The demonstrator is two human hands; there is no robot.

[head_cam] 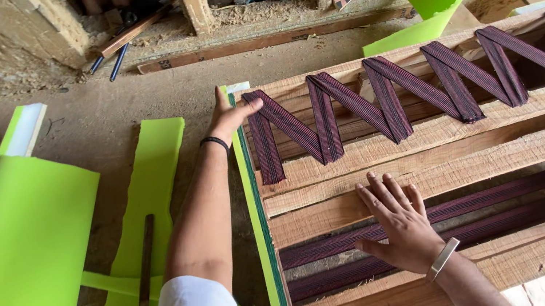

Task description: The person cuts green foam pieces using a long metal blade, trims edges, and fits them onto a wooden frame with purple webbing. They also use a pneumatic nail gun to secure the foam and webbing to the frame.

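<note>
Left hand (pixel 226 118): grip apart, fingers flat against the wooden frame's (pixel 439 177) end corner.
Right hand (pixel 396 221): grip apart, palm flat on the frame's slat.
Frame contents: dark webbing straps (pixel 388 96) zigzag beyond the right grip.
Left of the left grip: lime-green laminate sheets (pixel 19 269).

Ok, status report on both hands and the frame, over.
Left hand open, on the wooden frame's far left corner. Right hand flat on a slat. Dark webbing zigzags across. Nothing in the way.

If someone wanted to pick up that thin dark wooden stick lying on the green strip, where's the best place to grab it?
Probably around its middle, from above. The wooden stick lies flat and lengthwise on the green strip, long and narrow, so a pinch across its narrow width near the centre should keep it balanced. Both long sides look free.
</note>
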